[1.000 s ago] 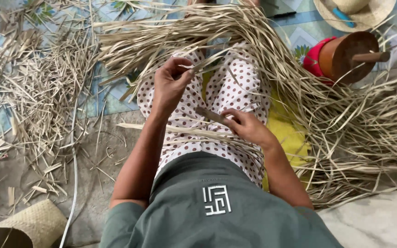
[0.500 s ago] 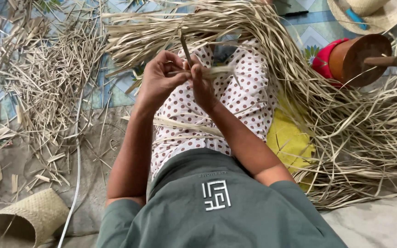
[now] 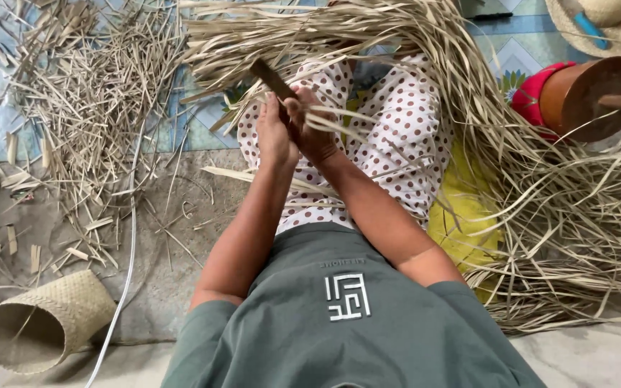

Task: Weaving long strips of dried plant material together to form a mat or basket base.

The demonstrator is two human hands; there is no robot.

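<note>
My left hand (image 3: 273, 136) and my right hand (image 3: 315, 134) are pressed together above my lap, which is covered by white cloth with brown dots (image 3: 404, 122). A dark brown flat tool (image 3: 270, 77) sticks up and to the left from between them, and my right hand appears to grip it. Pale dried leaf strips (image 3: 336, 121) run from the hands to the right, with my left hand pinching them against the tool. A long pale strip (image 3: 235, 174) lies across my lap below the hands.
A big heap of long dried strips (image 3: 576, 215) fills the right side and the top. Short cuttings (image 3: 88, 108) litter the mat at left. A small woven basket (image 3: 44, 323) lies on its side at lower left beside a white cord (image 3: 131, 237). A brown round wooden block (image 3: 587, 97) stands at upper right.
My right hand has come up from my lap to meet my left hand. Both hands have shifted slightly up, and the dark tool now points up-left between them.
</note>
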